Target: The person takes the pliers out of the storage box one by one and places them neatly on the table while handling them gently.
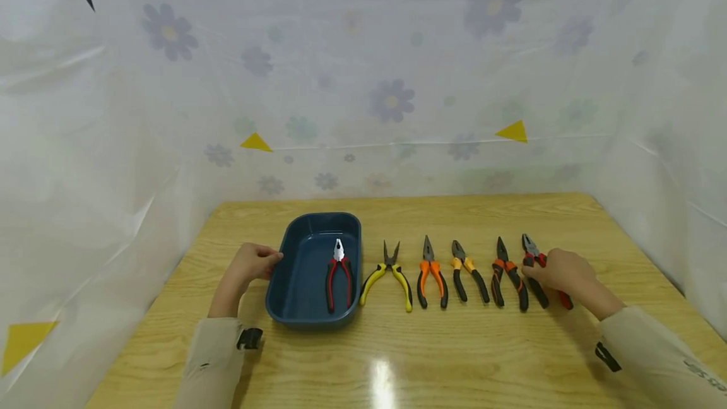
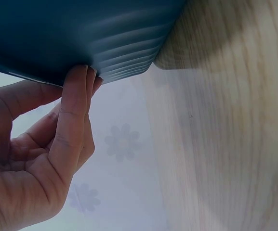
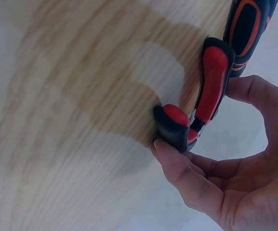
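My left hand (image 1: 250, 267) pinches the left rim of a dark blue rectangular tray (image 1: 284, 308), thumb and fingertips at its edge in the left wrist view. Inside the tray lie combination pliers (image 1: 339, 250) with red and black handles. At the right end of a row of pliers, my right hand (image 1: 568, 272) grips red-and-black-handled pliers (image 1: 531, 245). Its thumb touches one handle (image 3: 215, 77) and its fingers the other in the right wrist view. Those pliers' jaws point away from me, and the hand partly covers their handles.
Between tray and right hand lie yellow-handled long-nose pliers (image 1: 390, 264), orange-handled long-nose pliers (image 1: 428, 264), yellow-and-black pliers (image 1: 460, 257) and orange-and-black pliers (image 1: 502, 260). All rest on a wooden table (image 1: 454, 358). A flowered white sheet (image 1: 352, 68) hangs behind.
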Action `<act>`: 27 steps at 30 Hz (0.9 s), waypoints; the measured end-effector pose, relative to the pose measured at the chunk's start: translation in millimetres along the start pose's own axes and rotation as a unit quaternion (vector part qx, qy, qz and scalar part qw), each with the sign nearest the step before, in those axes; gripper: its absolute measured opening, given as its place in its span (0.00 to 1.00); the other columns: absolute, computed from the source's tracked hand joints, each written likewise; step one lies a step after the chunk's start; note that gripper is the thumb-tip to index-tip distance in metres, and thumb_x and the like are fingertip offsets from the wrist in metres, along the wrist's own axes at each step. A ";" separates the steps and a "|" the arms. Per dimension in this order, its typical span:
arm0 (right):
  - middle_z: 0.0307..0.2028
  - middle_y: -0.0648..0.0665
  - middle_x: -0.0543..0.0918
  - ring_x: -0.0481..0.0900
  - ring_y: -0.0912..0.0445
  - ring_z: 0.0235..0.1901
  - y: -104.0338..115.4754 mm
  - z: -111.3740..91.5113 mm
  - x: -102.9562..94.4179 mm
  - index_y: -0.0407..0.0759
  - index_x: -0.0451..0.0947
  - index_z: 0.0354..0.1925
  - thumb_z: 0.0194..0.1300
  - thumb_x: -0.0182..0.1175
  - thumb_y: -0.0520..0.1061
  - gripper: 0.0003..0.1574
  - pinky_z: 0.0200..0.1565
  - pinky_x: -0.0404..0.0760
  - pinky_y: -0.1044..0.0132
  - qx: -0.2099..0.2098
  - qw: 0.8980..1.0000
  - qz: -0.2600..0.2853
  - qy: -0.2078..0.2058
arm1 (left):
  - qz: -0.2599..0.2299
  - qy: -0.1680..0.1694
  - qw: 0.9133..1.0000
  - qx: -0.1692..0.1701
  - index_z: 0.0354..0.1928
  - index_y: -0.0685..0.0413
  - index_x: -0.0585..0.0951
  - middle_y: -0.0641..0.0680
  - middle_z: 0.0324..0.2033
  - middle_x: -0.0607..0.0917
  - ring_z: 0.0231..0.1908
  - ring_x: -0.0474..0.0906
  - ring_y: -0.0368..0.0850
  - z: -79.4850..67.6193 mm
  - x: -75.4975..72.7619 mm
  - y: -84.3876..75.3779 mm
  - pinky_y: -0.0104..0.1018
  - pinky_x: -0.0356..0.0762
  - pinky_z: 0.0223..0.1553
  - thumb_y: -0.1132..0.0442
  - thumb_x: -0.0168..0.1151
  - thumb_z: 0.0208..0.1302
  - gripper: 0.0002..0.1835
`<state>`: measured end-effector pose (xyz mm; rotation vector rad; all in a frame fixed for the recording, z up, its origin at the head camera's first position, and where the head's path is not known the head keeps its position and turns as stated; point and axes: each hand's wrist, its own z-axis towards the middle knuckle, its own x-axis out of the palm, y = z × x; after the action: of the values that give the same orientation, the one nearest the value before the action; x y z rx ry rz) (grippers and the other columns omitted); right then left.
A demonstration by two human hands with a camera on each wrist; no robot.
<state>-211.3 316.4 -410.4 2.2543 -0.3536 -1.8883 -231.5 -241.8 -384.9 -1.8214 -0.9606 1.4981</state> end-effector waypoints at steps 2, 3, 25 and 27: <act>0.06 0.55 0.56 0.50 0.64 0.08 0.6 -0.3 -0.1 0.48 0.61 0.06 0.56 0.55 0.62 0.32 0.12 0.50 0.74 -0.001 1.000 0.001 0.004 | 0.001 -0.003 1.000 -0.002 0.45 0.72 0.76 0.60 0.30 0.80 0.26 0.76 0.43 0.0 0.2 0.6 0.41 0.80 0.32 0.63 0.53 0.62 0.16; 0.05 0.55 0.56 0.50 0.64 0.08 1.0 -0.5 -0.5 0.48 0.61 0.06 0.56 0.55 0.62 0.31 0.12 0.50 0.74 -0.002 1.000 0.002 0.006 | 0.002 -0.003 1.000 -0.002 0.45 0.72 0.76 0.60 0.31 0.80 0.26 0.76 0.43 0.1 0.2 1.0 0.41 0.80 0.32 0.63 0.53 0.62 0.17; 0.05 0.55 0.58 0.52 0.64 0.08 6.1 -4.5 -11.8 0.45 0.67 0.09 0.61 0.52 0.53 0.27 0.14 0.57 0.72 -0.020 0.995 0.040 0.089 | -0.001 0.002 1.000 -0.008 0.46 0.71 0.76 0.59 0.29 0.80 0.26 0.76 0.43 -0.9 -0.6 -1.3 0.41 0.79 0.32 0.62 0.53 0.62 0.17; 0.05 0.55 0.58 0.52 0.64 0.08 7.5 -5.4 -12.2 0.45 0.68 0.09 0.62 0.51 0.53 0.27 0.14 0.57 0.72 -0.013 0.995 0.033 0.096 | -0.001 0.004 1.000 -0.008 0.45 0.72 0.76 0.59 0.29 0.80 0.26 0.76 0.44 -0.8 -0.4 -1.3 0.42 0.79 0.33 0.62 0.53 0.62 0.17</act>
<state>-208.4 312.7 -395.8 2.3517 -0.3678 -1.6174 -231.0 -241.4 -383.4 -1.8347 -0.9736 1.4848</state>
